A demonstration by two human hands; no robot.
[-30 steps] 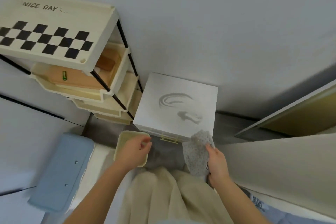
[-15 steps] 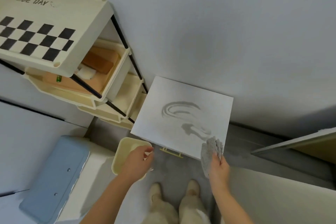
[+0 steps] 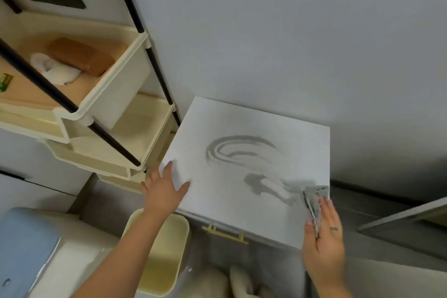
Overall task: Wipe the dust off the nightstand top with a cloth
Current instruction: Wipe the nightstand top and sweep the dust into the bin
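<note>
Right now the person stands over the nightstand (image 3: 254, 128), lower centre of the frame, white top against the grey wall. Dust coat on the top shows dark cleared streaks (image 3: 239, 150) in curved arcs at mid-top, plus another smear running toward the lower right corner. Left hand (image 3: 164, 191) lies flat and spread, fingers wide, palm down on the near left corner of the top, holding nothing. Right hand (image 3: 324, 232) at the lower right edge of the top, fingers mostly extended, pressing a crumpled grey cloth (image 3: 314, 201) between palm and surface; cloth bunched, upper end sticking out past the fingertips onto the top's right corner. Gold drawer handle (image 3: 225, 233) visible below the front edge. Cream waste bin (image 3: 157, 261) on the floor just left of the nightstand, under the left forearm. Cream tiered cart (image 3: 101, 113) with black poles fills the upper left, a brown box (image 3: 84, 55) and a white rolled item (image 3: 55, 68) in its upper tray. Blue lidded object (image 3: 21, 249) at lower left. Slippered feet (image 3: 239, 280) at bottom centre, blurry.
</note>
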